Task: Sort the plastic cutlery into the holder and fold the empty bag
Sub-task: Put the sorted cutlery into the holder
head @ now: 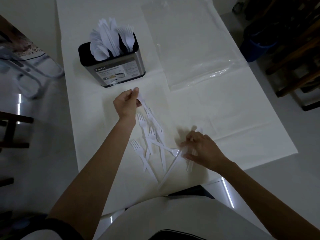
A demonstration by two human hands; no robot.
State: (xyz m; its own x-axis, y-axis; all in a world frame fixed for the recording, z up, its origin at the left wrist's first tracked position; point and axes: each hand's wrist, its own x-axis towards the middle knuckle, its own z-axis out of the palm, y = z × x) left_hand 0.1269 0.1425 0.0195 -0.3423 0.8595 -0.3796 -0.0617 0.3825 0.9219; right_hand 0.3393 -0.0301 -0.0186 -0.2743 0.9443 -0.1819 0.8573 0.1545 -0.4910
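Observation:
A steel cutlery holder point(119, 70) with a black rim stands at the back left of the white table, filled with white knives, spoons and forks. Just in front of it my left hand point(127, 103) pinches the handles of white plastic forks point(147, 110), lifted off the cloth. A pile of loose white forks point(152, 146) lies between my hands. My right hand point(202, 149) rests on the table at the pile's right edge, its fingers curled round a white cutlery piece point(190, 161). The empty clear plastic bag point(199, 54) lies flat at the back right.
A white cloth point(233, 110) covers the table, whose near edge runs by my body. A metal chair frame point(31, 71) stands to the left. Dark wooden furniture and a blue bin point(256, 47) sit off the right side.

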